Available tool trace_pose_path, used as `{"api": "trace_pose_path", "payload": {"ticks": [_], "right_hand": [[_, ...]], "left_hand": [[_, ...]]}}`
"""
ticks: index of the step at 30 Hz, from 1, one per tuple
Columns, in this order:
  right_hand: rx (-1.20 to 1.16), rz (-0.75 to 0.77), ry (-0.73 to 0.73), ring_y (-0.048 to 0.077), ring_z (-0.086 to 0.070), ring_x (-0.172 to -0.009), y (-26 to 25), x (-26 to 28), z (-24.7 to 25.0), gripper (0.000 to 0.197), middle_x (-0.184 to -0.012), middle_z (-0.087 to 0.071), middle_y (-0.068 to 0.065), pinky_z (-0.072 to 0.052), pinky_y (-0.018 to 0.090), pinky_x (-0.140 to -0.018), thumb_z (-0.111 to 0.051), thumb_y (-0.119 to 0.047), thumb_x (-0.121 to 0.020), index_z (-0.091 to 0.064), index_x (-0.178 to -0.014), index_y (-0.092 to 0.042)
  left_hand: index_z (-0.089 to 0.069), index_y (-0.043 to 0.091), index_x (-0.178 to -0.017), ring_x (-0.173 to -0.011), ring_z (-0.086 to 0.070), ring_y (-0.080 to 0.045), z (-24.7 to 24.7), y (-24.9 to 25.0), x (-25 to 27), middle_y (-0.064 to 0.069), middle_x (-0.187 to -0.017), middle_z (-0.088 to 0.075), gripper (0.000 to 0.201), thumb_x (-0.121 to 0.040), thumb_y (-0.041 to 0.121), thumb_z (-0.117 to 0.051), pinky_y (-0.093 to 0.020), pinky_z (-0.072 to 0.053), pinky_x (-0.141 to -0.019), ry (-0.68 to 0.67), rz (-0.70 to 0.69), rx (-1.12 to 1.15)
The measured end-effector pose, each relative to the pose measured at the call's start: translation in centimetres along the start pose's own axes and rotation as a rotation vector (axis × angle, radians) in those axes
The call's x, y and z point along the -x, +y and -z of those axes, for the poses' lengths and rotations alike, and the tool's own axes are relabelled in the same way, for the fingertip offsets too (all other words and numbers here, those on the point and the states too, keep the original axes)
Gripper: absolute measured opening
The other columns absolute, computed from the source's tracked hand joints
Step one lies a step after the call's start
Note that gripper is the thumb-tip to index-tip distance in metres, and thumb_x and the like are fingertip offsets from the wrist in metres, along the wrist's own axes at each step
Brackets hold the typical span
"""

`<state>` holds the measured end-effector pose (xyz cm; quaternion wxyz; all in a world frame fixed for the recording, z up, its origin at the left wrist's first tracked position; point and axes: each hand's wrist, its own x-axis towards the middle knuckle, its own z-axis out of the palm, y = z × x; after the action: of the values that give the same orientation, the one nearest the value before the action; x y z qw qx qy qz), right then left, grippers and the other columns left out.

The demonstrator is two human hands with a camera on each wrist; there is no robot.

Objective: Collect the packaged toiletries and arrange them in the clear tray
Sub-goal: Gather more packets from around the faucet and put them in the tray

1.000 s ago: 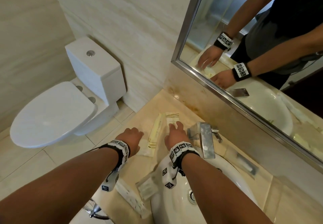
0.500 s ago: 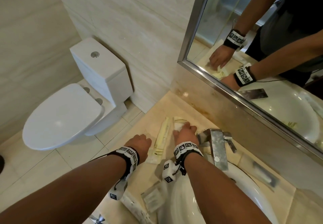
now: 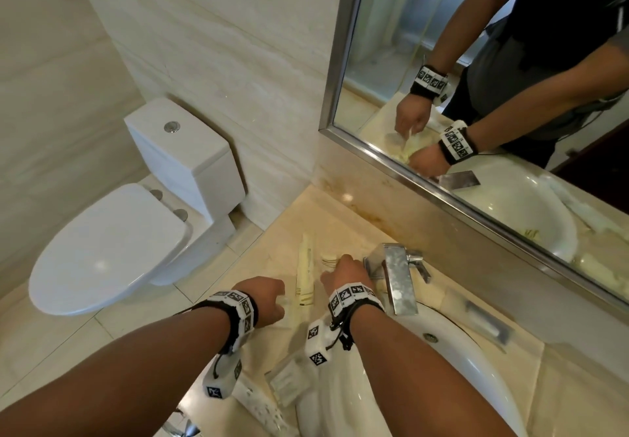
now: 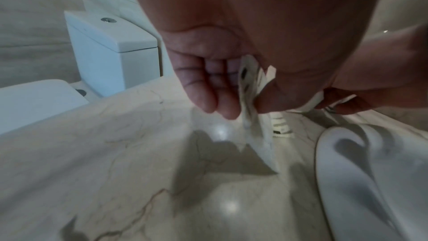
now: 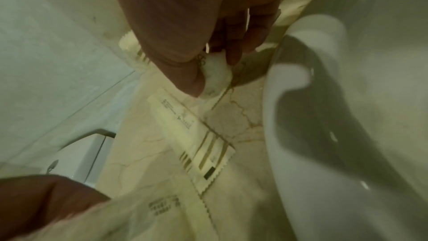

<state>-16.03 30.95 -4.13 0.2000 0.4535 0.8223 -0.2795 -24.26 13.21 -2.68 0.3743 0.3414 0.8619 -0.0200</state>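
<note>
On the beige marble counter (image 3: 272,242) left of the basin, a long cream packet (image 3: 304,274) (image 5: 197,140) lies between my hands. My left hand (image 3: 272,297) (image 4: 245,109) pinches a thin white packet (image 4: 251,98) between thumb and fingers, just above the counter. My right hand (image 3: 343,268) (image 5: 213,81) pinches a small white packet (image 5: 216,73) beside the tap, with a striped cream packet (image 3: 328,261) partly hidden under it. A clear tray (image 3: 485,322) sits right of the tap, against the backsplash.
The steel tap (image 3: 398,280) stands just right of my right hand, over the white basin (image 3: 452,378). A clear sachet (image 3: 289,384) and a long white packet (image 3: 260,409) lie near the counter's front edge. The toilet (image 3: 112,249) is to the left and the mirror (image 3: 476,96) is behind.
My right hand went from lying flat on the packets to pinching the small white one. My left hand has taken a thin packet between thumb and fingers. The view shifted slightly.
</note>
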Motion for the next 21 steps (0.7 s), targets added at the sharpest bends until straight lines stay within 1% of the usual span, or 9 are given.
{"api": "trace_pose_path", "payload": {"ticks": [2,4,6,9,11,14,17,20,21], "right_hand": [[-0.045,0.023,-0.001,0.022,-0.065,-0.086,0.4,1.1,0.2,0.03,-0.097,-0.066,0.004,-0.053,0.029,-0.069,-0.056,-0.026,-0.09,-0.051,-0.118,-0.016],[-0.131,0.046,-0.016,0.015,-0.06,-0.072,1.0,2.3,0.3,0.043,-0.084,-0.062,-0.002,-0.044,0.024,-0.056,-0.058,-0.025,-0.09,-0.044,-0.13,-0.02],[-0.205,0.097,-0.043,0.014,-0.059,-0.073,1.8,3.5,0.3,0.064,-0.083,-0.057,-0.007,-0.045,0.025,-0.056,-0.063,-0.026,-0.086,-0.034,-0.143,-0.025],[-0.318,0.166,-0.07,0.015,-0.066,-0.08,3.5,5.8,-0.1,0.062,-0.094,-0.063,-0.007,-0.06,0.035,-0.071,-0.07,-0.021,-0.082,-0.04,-0.136,-0.026],[-0.396,0.188,-0.077,0.017,-0.069,-0.076,5.0,7.6,0.0,0.056,-0.097,-0.066,-0.004,-0.061,0.032,-0.064,-0.071,-0.016,-0.082,-0.041,-0.128,-0.027],[-0.475,0.194,-0.057,0.015,-0.066,-0.072,7.8,10.4,0.5,0.049,-0.098,-0.065,-0.001,-0.051,0.022,-0.051,-0.069,-0.012,-0.086,-0.039,-0.122,-0.029],[-0.466,0.151,0.004,0.018,-0.067,-0.079,11.2,13.0,0.4,0.058,-0.1,-0.066,-0.003,-0.052,0.027,-0.061,-0.065,-0.024,-0.085,-0.035,-0.134,-0.033],[-0.466,0.132,0.075,0.021,-0.066,-0.09,14.9,15.4,-0.1,0.053,-0.103,-0.068,-0.004,-0.056,0.041,-0.083,-0.059,-0.04,-0.084,-0.037,-0.132,-0.035],[-0.481,0.125,0.101,0.021,-0.066,-0.091,16.1,16.3,-0.1,0.05,-0.103,-0.068,-0.004,-0.056,0.043,-0.086,-0.057,-0.043,-0.085,-0.038,-0.131,-0.035]], "left_hand": [[-0.051,0.028,-0.135,-0.119,-0.055,-0.019,0.1,0.2,0.7,0.004,-0.132,-0.058,0.054,-0.084,0.046,-0.055,-0.03,-0.046,-0.093,0.022,-0.003,0.001],[-0.052,0.027,-0.134,-0.118,-0.055,-0.019,0.5,0.4,1.5,0.003,-0.13,-0.058,0.056,-0.083,0.05,-0.055,-0.03,-0.047,-0.093,0.038,0.004,0.006],[-0.055,0.026,-0.132,-0.116,-0.056,-0.02,0.9,0.7,2.3,0.002,-0.128,-0.06,0.056,-0.081,0.051,-0.056,-0.03,-0.048,-0.092,0.063,0.001,0.02],[-0.059,0.026,-0.125,-0.112,-0.057,-0.021,1.5,1.6,3.7,0.001,-0.124,-0.061,0.05,-0.08,0.048,-0.058,-0.028,-0.047,-0.089,0.106,-0.01,0.04],[-0.06,0.025,-0.123,-0.11,-0.058,-0.021,1.8,2.2,4.7,0.0,-0.121,-0.062,0.047,-0.081,0.046,-0.06,-0.028,-0.047,-0.087,0.134,-0.024,0.051],[-0.062,0.024,-0.114,-0.094,-0.059,-0.019,1.8,3.9,6.0,0.001,-0.107,-0.065,0.038,-0.081,0.044,-0.061,-0.028,-0.048,-0.079,0.172,-0.06,0.089],[-0.062,0.023,-0.106,-0.083,-0.063,-0.018,0.7,6.7,7.6,0.003,-0.089,-0.065,0.03,-0.082,0.042,-0.061,-0.03,-0.052,-0.074,0.154,-0.115,0.087],[-0.06,0.023,-0.103,-0.078,-0.065,-0.016,-0.7,10.1,8.7,0.004,-0.086,-0.065,0.025,-0.083,0.037,-0.06,-0.031,-0.055,-0.075,0.13,-0.193,0.062],[-0.059,0.024,-0.102,-0.076,-0.066,-0.015,-1.1,11.3,9.1,0.004,-0.086,-0.066,0.022,-0.084,0.035,-0.06,-0.03,-0.055,-0.073,0.125,-0.222,0.058]]}}
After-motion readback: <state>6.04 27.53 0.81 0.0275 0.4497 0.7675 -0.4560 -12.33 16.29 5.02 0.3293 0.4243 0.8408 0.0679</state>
